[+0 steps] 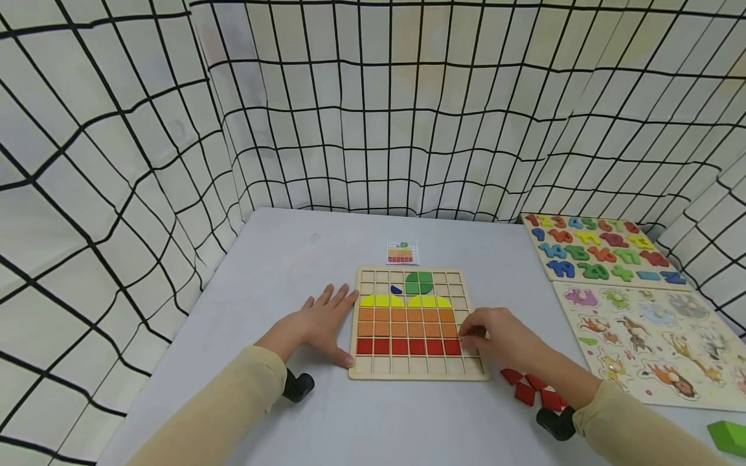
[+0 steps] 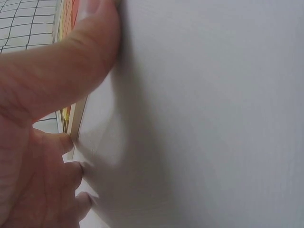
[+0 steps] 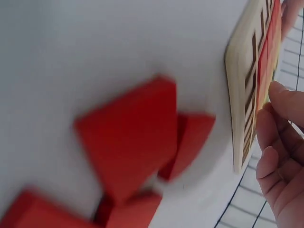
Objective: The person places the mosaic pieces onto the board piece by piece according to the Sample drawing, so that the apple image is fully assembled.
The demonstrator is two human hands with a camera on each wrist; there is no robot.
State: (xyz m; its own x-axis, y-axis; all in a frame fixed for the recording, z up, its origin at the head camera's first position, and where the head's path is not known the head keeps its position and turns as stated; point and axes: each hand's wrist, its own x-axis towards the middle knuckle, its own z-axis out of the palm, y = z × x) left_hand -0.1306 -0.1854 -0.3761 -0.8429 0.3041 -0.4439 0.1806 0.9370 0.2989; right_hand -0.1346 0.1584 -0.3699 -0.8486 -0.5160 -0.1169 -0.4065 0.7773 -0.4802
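A wooden grid board (image 1: pixel 419 370) lies flat on the table, filled partly with green, yellow, orange and red pieces. My left hand (image 1: pixel 317 327) is spread at its left side, thumb at the lower left edge and fingertips by the upper left edge. At the right end of the row of red squares (image 1: pixel 416 347) is my right hand (image 1: pixel 495 333), fingers bent and thumb close to the index finger. In the right wrist view those fingertips meet the board beside the red row; I cannot tell whether a piece is between them. A small blue piece (image 1: pixel 396 290) sits left of the green pieces (image 1: pixel 419 283).
Loose red pieces (image 1: pixel 524 393) lie under my right wrist. A small picture card (image 1: pixel 402 253) is behind the board. On the right are a number puzzle (image 1: pixel 606 249), an animal puzzle (image 1: pixel 647 336) and a green block (image 1: pixel 728 437). Black netting (image 1: pixel 396 110) surrounds the table.
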